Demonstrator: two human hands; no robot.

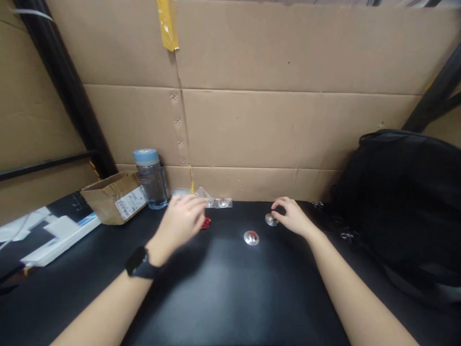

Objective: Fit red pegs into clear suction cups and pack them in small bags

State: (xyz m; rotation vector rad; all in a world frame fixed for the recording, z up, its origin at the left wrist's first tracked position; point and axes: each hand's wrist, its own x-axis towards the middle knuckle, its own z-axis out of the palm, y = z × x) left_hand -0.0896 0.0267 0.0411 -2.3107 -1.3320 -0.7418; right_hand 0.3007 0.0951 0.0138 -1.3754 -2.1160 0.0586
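My right hand (291,216) has its thumb and fingers curled together on the top of a small silver domed disc (270,221), which is at the black table surface. A second silver domed disc (251,238), with a bit of red at its middle, lies flat to the left and nearer to me. My left hand (183,217), with a dark watch on its wrist, hovers over the left part of the table, smeared by motion. Just beside its fingers is a small red thing (206,223), partly hidden. Whether the left hand holds anything does not show.
Clear plastic packets (223,203) lie along the cardboard wall (252,129). On the left stand a blue-lidded bottle (151,180), a brown paper bag (111,199) and a white power strip (63,240). A black backpack (403,206) takes up the right side.
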